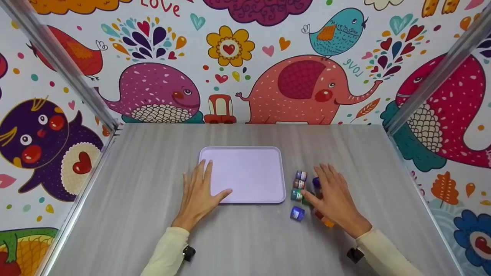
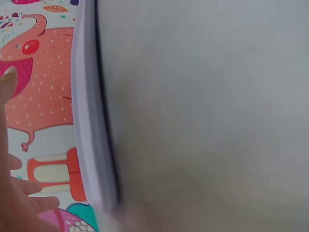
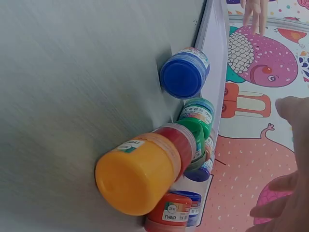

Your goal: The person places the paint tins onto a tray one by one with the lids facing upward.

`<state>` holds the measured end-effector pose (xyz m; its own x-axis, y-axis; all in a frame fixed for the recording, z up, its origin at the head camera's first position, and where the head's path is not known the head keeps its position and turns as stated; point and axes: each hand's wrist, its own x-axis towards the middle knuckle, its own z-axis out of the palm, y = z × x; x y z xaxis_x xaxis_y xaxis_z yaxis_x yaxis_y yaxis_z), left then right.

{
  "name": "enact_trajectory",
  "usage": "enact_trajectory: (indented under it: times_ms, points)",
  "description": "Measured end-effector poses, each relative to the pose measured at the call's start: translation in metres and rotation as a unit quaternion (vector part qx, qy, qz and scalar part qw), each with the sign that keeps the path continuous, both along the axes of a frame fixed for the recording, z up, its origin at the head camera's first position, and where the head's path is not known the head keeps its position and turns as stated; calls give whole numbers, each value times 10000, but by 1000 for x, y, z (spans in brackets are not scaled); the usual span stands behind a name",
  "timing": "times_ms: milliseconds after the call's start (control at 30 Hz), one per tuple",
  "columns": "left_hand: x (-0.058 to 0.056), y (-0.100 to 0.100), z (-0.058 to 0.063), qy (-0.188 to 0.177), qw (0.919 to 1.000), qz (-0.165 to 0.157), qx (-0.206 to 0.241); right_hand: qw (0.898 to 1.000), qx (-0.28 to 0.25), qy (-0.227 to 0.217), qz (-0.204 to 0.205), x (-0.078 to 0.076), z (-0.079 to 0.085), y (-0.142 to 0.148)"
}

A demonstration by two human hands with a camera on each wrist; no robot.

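Observation:
A lilac tray (image 1: 249,172) lies flat on the table. My left hand (image 1: 197,197), fingers spread, is over its left edge with the thumb across the near left corner. In the left wrist view, the tray (image 2: 87,125) shows edge-on beside that hand. To the tray's right lie several small paint jars, and my right hand (image 1: 339,203) is over them, fingers extended and holding nothing. A blue jar (image 1: 297,213) sits nearest the tray's corner. The right wrist view shows an orange jar (image 3: 135,174), a green jar (image 3: 198,116) and a red jar (image 3: 169,212). My right hand partly hides the group from above.
Grey wood-look table (image 1: 153,245) surrounds the tray and jars. A wall with printed animals (image 1: 299,92) stands behind it. Metal rails (image 1: 82,195) run along the table's sides. Small black devices (image 1: 188,253) are on both wrists.

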<state>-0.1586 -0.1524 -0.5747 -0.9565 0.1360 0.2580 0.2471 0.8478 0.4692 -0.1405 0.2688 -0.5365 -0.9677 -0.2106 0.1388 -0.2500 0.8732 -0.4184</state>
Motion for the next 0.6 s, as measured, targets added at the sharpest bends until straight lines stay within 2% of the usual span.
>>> enact_trajectory:
  times_ms: [167, 333, 467, 600]
  points:
    - [4, -17, -15, 174, 9995, 66, 268, 9981, -393, 440, 154, -2, -7, 2]
    - [7, -30, -28, -53, 9985, 130, 525, 9947, -645, 741, 295, -1, -18, 5]
    - [6, -34, -37, -86, 9974, 170, 697, 9921, -725, 916, 461, 0, -27, 8]
    - [7, -34, -46, 13, 9975, 79, 702, 9895, -830, 1008, 623, 1, -33, 10]
